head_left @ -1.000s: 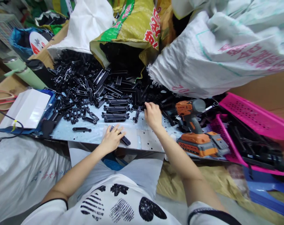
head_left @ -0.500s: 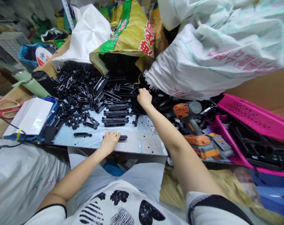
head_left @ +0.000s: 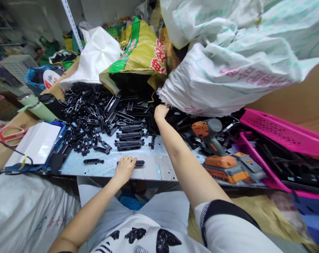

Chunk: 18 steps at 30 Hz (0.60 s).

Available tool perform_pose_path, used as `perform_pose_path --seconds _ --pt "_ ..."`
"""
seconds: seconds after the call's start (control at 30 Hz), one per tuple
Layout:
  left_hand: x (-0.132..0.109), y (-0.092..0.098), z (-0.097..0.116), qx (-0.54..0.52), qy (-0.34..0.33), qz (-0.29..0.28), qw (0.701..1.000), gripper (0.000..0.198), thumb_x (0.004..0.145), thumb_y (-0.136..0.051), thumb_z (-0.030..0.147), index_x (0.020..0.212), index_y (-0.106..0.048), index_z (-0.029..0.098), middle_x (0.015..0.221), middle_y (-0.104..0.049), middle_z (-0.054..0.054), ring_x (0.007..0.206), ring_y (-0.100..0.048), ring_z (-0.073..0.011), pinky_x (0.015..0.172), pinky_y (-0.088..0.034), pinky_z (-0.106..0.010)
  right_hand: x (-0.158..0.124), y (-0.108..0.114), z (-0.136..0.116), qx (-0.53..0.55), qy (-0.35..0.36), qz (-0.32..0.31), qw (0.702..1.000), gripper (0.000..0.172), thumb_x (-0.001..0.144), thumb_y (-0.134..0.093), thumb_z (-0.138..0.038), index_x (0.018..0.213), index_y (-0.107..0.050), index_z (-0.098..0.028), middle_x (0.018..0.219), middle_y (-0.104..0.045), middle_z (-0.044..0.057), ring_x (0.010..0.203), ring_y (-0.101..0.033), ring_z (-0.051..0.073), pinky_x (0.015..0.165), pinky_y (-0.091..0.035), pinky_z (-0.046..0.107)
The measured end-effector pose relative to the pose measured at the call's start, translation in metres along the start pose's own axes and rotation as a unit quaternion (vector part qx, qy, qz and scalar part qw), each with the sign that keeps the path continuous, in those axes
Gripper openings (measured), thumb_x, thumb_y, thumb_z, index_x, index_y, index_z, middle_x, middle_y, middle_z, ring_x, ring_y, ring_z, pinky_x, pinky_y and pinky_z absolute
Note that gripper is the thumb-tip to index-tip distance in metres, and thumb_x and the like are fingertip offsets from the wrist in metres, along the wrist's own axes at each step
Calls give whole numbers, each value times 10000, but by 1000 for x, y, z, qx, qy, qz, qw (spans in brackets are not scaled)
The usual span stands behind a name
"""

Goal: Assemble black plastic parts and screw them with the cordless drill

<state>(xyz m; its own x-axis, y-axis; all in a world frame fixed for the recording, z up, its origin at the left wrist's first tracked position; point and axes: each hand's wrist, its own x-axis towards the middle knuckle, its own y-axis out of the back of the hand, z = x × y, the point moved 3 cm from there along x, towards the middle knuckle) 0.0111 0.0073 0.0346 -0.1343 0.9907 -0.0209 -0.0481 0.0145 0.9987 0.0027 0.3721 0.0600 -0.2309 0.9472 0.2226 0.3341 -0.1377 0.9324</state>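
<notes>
My left hand is closed on a flat black bar-shaped part at the table's front edge. To its left lies a similar single black bar. Beyond that hand, stacked black bar assemblies lie in rows, backed by a large heap of black parts. My right hand reaches into dark parts at the mouth of the white woven sack. Its fingertips are hidden, and I cannot see what they touch.
An orange cordless drill stands right of my right arm, before pink baskets of black parts. A yellow-green sack and a white sack lie open behind the heap. Scissors and green bottles sit left.
The view has tilted, so the table sits lower in the picture. My right hand has pushed slightly further in under the white sack's mouth. My left hand stays on the black bar.
</notes>
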Motion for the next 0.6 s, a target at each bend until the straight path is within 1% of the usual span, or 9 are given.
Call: perform_pose_path --seconds 0.13,0.2,0.27,0.33,0.37,0.43,0.5,0.57,0.6 --pt "0 0 -1 -7 -3 -7 1000 349 899 -500 213 1245 -511 168 986 -610 -103 938 -552 -244 738 -429 -353 -10 2 0 20 -27 -2 999 417 904 -271 -74 1277 -435 15 1087 -568 287 991 -593 279 795 -460 396" --pt "-1 -1 -2 -13 -4 -4 1000 355 903 -496 211 1255 -505 167 985 -609 -103 938 -555 -245 738 -435 -356 -17 4 2 24 -38 -12 999 434 868 -444 -132 1283 -415 -10 1077 -577 267 946 -607 277 757 -479 380" --pt "-2 -2 -4 -19 -7 2 1000 361 904 -495 208 1263 -499 167 982 -609 -100 938 -558 -244 746 -440 -359 -24 10 6 39 -40 -31 998 553 773 -621 -196 1264 -420 -43 1065 -592 227 931 -608 276 758 -483 374" --pt "-4 -3 -6 -30 -7 9 999 363 899 -509 210 1260 -501 173 982 -608 -96 947 -560 -240 765 -446 -359 -34 22 12 64 -16 -42 997 563 728 -670 -239 1227 -453 -93 1055 -603 180 931 -601 274 775 -479 383" --pt "-4 -3 -7 -38 -7 10 999 363 895 -520 212 1255 -506 175 980 -608 -94 954 -561 -238 776 -448 -358 -41 32 15 81 12 -40 996 500 746 -649 -255 1198 -482 -122 1049 -608 159 934 -596 271 787 -475 390" --pt "-5 -3 -9 -66 -8 11 998 353 889 -534 221 1239 -521 176 979 -610 -97 970 -561 -241 801 -453 -366 -60 56 18 126 109 -21 986 346 808 -577 -284 1130 -540 -164 1054 -611 131 963 -576 267 830 -459 408" --pt "-5 -2 -9 -127 -9 21 992 341 891 -535 258 1221 -537 171 990 -611 -106 990 -559 -250 835 -453 -391 -89 81 20 186 225 -17 956 300 845 -547 -351 1089 -576 -178 1061 -614 121 1004 -548 267 883 -438 424" --pt "-3 3 -8 -258 12 65 964 370 901 -518 339 1230 -529 169 1029 -606 -114 1017 -558 -252 882 -444 -416 -130 102 24 279 294 -48 913 352 840 -565 -436 1088 -586 -187 1055 -622 108 991 -550 253 888 -445 418" --pt "-2 8 -7 -353 35 96 930 399 907 -496 390 1242 -516 175 1050 -602 -112 1015 -567 -243 892 -446 -415 -153 108 27 339 299 -77 889 378 831 -576 -469 1093 -585 -197 1036 -631 95 958 -566 238 863 -464 405"
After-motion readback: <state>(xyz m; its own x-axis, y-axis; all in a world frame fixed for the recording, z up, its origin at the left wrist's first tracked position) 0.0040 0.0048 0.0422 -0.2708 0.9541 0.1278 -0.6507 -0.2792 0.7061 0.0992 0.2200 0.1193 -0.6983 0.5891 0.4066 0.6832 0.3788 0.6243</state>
